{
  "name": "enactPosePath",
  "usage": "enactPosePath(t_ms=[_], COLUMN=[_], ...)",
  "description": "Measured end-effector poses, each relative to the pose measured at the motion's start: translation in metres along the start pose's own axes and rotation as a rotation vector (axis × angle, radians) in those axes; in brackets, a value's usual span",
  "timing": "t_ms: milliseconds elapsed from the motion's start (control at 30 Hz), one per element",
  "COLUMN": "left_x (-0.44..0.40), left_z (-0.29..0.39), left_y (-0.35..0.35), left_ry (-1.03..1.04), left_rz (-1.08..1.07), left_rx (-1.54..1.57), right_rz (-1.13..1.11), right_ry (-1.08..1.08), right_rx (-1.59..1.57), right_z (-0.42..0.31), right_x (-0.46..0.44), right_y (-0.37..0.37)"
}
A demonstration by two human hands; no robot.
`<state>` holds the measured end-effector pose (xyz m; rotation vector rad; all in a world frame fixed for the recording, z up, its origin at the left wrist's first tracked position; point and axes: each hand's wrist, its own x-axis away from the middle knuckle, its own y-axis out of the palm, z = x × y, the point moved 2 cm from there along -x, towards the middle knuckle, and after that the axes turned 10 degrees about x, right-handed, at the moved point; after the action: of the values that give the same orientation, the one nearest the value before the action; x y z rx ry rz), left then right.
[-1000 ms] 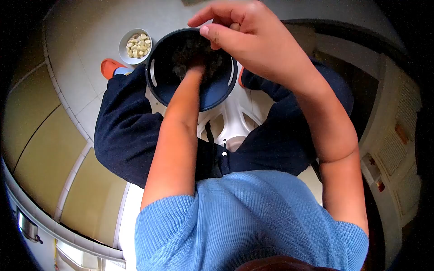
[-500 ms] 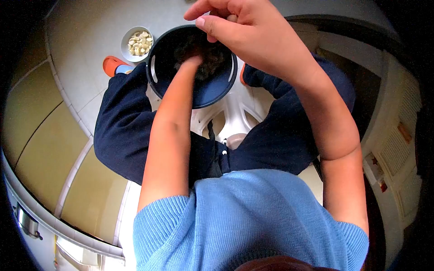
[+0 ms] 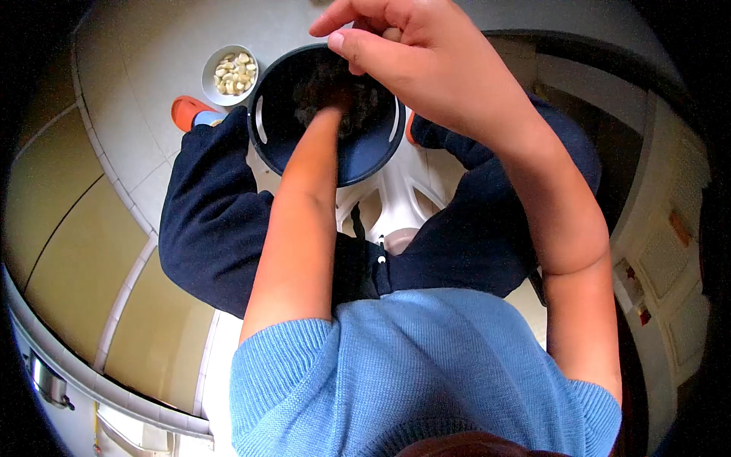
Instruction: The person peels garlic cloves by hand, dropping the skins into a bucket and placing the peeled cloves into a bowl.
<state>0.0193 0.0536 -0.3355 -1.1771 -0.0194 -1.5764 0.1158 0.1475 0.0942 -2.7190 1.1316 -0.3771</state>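
My left hand (image 3: 332, 97) reaches down into a dark round bin (image 3: 362, 163) with pale handle slots. Its fingers are lost in the shadow among dark, crumpled scraps inside, so their hold is hidden. Over the bin's far right rim, my right hand (image 3: 403, 46) is raised with curled fingers. A small pale piece, looking like a garlic clove (image 3: 392, 34), shows within those fingers, partly covered. Left of the bin, a white bowl (image 3: 207, 82) on the floor holds several peeled garlic cloves (image 3: 235, 74).
The bin stands between my knees, in front of a white plastic stool (image 3: 394, 199). An orange shoe (image 3: 183, 113) is beside the bowl. Yellowish cabinet fronts (image 3: 68, 236) run along the left, and a shelf-like unit (image 3: 670, 251) lies to the right.
My left forearm has shifted slightly right, its hand still down in the bin. The right hand stays nearly where it was, fingers curled.
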Motion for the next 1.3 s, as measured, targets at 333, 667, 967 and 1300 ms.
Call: enactPosePath(t_ms=[333, 667, 967, 1300], left_x=[0.002, 0.011, 0.015, 0.037], left_z=[-0.008, -0.002, -0.006, 0.002], left_y=[-0.031, 0.000, 0.007, -0.046], left_ry=[0.002, -0.082, -0.131, -0.351], left_rz=[0.060, 0.010, -0.072, -0.236], left_rx=[0.184, -0.055, -0.087, 0.562], right_rz=[0.022, 0.519, 0.299, 0.156], right_ry=[-0.090, -0.842, -0.679, -0.371], right_rx=[0.008, 1.086, 1.393, 0.477], right_z=[0.012, 0.047, 0.026, 0.028], right_x=[-0.002, 0.006, 0.006, -0.009], right_y=[0.000, -0.009, 0.004, 0.007])
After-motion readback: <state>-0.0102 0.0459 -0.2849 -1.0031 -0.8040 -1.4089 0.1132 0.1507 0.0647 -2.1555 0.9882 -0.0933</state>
